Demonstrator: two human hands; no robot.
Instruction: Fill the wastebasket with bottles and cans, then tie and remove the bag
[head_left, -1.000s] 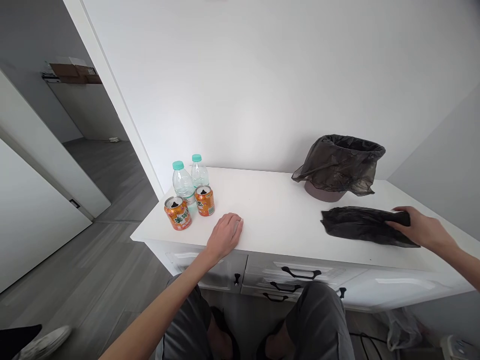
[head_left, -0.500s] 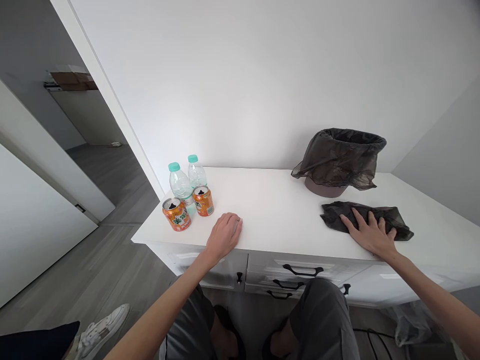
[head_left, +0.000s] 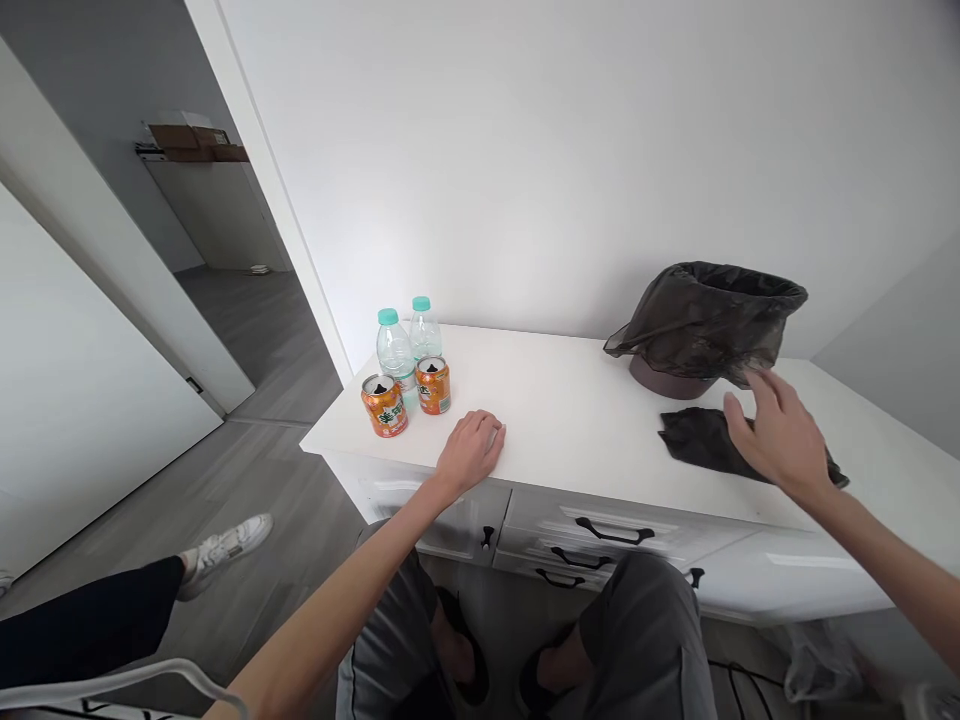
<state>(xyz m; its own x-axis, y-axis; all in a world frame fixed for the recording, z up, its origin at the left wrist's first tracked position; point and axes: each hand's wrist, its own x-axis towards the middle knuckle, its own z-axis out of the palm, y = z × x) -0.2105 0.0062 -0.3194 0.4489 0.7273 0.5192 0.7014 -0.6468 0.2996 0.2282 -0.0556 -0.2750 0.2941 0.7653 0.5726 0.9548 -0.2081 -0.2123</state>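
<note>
The right hand, slightly blurred, is hiding the middle of the folded black bag under its fingers. Beyond the fingers, the liner is covering all of the bin but its base.

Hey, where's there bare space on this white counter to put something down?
The widest bare patch of the counter lies between the left hand and the lined bin with the folded black bag. Crowded: the left corner, with two cans and two bottles, and the right end under the right hand.
</note>
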